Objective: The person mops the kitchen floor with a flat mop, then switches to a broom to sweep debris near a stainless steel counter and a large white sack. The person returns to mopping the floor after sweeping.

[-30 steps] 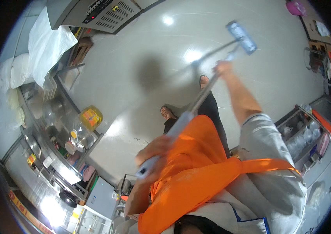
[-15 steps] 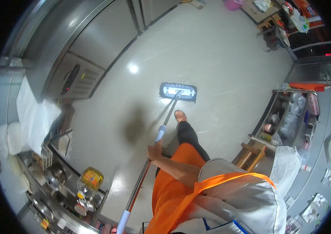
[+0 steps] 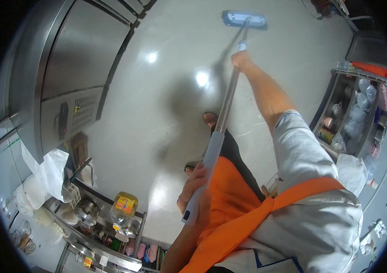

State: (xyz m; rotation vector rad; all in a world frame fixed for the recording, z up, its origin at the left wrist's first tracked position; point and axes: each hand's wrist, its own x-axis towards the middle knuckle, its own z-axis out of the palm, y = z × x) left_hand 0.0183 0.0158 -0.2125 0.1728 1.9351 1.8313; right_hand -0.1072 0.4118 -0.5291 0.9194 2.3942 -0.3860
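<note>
A flat mop [image 3: 232, 18] with a grey-blue head rests on the pale floor at the far side, its metal pole slanting back toward me. Far out along the pole, my right hand [image 3: 241, 60] is wrapped around it just below a light-blue collar, that arm stretched forward. Closer in, the fingers of my left hand [image 3: 193, 189] close around the long light-blue handle grip [image 3: 209, 166], whose end sticks out below the hand. An orange apron [image 3: 234, 195] hangs over my front, and one sandalled foot [image 3: 210, 119] shows beside the pole.
Steel cabinets [image 3: 82, 50] line the left. At lower left stands a shelf with pots [image 3: 87, 213] and a big bottle of yellow oil [image 3: 125, 204]. A rack [image 3: 350, 109] of wrapped goods stands on the right, with an orange cloth [image 3: 374, 69] behind it.
The mop head has slid forward, away from me. My right hand has gone forward with the pole, and my left hand now shows on the handle grip. The view has shifted too.
</note>
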